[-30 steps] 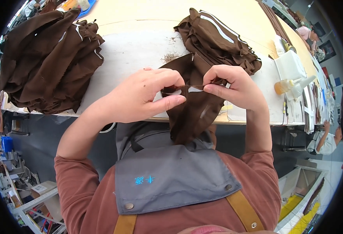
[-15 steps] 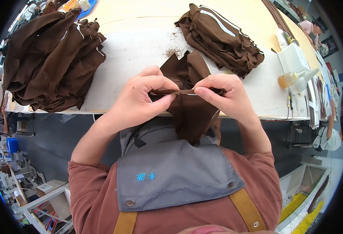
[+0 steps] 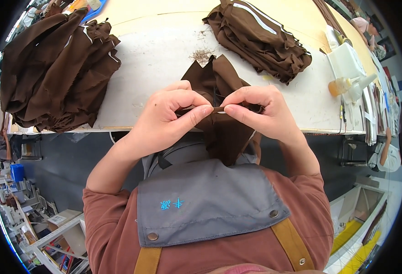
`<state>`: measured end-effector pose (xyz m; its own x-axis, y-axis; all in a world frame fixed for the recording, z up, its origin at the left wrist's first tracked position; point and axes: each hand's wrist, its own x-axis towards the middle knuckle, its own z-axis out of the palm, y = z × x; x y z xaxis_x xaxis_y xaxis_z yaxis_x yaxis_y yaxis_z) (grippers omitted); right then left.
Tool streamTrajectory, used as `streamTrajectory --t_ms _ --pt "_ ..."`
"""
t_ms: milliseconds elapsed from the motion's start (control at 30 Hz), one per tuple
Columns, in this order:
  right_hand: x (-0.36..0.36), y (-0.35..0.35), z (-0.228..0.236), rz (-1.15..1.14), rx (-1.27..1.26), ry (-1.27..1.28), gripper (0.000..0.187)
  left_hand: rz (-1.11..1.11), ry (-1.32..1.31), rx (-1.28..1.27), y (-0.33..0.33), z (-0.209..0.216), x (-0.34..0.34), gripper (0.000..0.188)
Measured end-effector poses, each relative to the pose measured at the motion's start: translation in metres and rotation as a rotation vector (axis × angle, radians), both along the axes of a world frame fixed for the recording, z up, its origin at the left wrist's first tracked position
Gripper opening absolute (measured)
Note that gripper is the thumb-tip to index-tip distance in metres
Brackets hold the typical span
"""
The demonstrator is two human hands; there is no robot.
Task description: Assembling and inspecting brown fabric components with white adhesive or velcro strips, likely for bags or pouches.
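Observation:
Both hands pinch one brown fabric piece (image 3: 226,132) along a narrow folded edge, just over the table's near edge. My left hand (image 3: 173,112) has thumb and forefinger closed on the fold; my right hand (image 3: 260,109) grips it the same way, the two thumb tips close together. Part of the cloth stands up beyond the hands, and part hangs down in front of my grey apron (image 3: 201,201). A bit of white shows at the fold near the right thumb. The other fingers of both hands are partly hidden behind the cloth.
A large heap of brown fabric pieces (image 3: 59,73) lies at the left, a smaller stack with white strips (image 3: 260,41) at the far right. Thread scraps (image 3: 202,55) lie between. A white container (image 3: 347,59) and small bottles (image 3: 340,86) stand at the table's right side.
My left fingers have slid a little to the right along the fold, bringing the two thumb tips closer together. The view has shifted slightly.

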<state>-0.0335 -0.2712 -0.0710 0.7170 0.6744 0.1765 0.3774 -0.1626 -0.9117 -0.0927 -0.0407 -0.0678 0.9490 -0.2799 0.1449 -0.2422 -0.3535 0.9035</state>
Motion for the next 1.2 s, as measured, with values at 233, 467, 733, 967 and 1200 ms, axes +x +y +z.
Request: streamTrajectory --t_ms 233,467,733,967,1200 --pt "0.008 -0.002 0.006 0.066 -0.014 0.120 0.012 0.049 0.055 -0.037 0.001 0.002 0.001 0.003" --pt "0.007 0.003 0.005 0.012 -0.033 0.431 0.021 0.032 0.104 -0.055 0.001 0.000 0.003 0.003" --pt "0.018 -0.003 0.004 0.181 -0.023 -0.044 0.016 -0.004 0.019 -0.023 0.000 -0.003 0.004 0.002" --pt "0.013 0.001 0.004 0.173 -0.083 -0.085 0.010 -0.012 0.009 0.110 0.004 0.005 0.003 0.005" --pt "0.008 0.002 0.001 0.162 -0.100 -0.021 0.009 -0.004 0.303 -0.206 0.004 -0.011 0.008 0.013"
